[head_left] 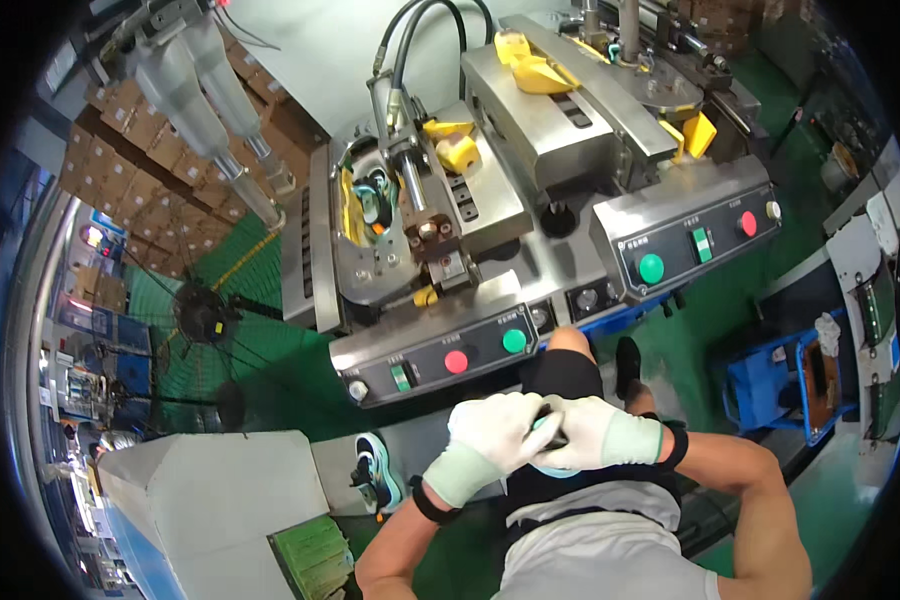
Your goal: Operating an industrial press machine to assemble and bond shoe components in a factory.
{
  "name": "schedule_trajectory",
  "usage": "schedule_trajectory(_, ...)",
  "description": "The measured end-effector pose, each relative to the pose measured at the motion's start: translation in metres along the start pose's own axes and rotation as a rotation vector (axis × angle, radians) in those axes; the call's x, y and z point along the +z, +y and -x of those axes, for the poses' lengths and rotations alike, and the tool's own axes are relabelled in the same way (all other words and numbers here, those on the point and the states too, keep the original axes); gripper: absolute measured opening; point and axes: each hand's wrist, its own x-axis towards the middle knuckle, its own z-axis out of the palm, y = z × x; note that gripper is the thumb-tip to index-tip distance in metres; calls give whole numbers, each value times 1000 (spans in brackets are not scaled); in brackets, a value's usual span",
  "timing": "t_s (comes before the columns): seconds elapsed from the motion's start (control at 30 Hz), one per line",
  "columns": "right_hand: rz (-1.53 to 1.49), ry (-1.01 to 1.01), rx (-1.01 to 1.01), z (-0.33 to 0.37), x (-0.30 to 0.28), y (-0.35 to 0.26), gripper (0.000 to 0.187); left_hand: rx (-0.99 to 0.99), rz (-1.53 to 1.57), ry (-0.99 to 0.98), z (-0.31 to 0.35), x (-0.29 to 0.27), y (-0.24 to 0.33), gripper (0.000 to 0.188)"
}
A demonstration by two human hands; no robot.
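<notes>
Both my hands wear white gloves with pale green cuffs and meet in front of my lap. My left hand (495, 430) is closed on a shoe (558, 471), of which only a dark part and a light blue edge show between and below the gloves. Gripping the same shoe from the other side is my right hand (602, 433), its fingers also closed. The gloves hide most of it. A second shoe (375, 475), black, white and light blue, rests on a grey ledge to the left. Another shoe (375, 198) sits in the left station of the metal machine.
The machine's left control panel (455, 350) and right control panel (695, 240) stand ahead, with round buttons. Yellow pads (535, 72) top its clamps. A caged fan (198, 312) and stacked cartons (135, 160) are at left, a blue cart (785, 385) at right.
</notes>
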Motion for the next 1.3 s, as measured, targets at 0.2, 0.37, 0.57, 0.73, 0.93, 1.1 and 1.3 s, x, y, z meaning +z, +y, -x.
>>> schedule_trajectory(0.2,-831,112,-90,34,-9,83,64,160,-37,302,-62,-68,-15,36)
schedule_trajectory(0.37,-1508,417,-88,59,18,119,88,-163,35,484,-127,-142,-165,25)
schedule_trajectory(0.57,-1702,482,-93,38,13,141,100,-387,-319,392,-230,-190,-350,52)
schedule_trajectory(0.73,-1673,616,75,51,31,150,98,-694,-364,209,-284,-138,-385,66)
schedule_trajectory(0.93,-1514,554,246,39,4,112,107,-570,-284,324,-246,-177,-399,61)
schedule_trajectory(1.1,-1426,688,83,31,30,118,95,-446,-308,527,-172,-231,-277,56)
schedule_trajectory(1.3,-1405,584,-67,18,39,100,96,-425,0,658,70,-154,-147,48)
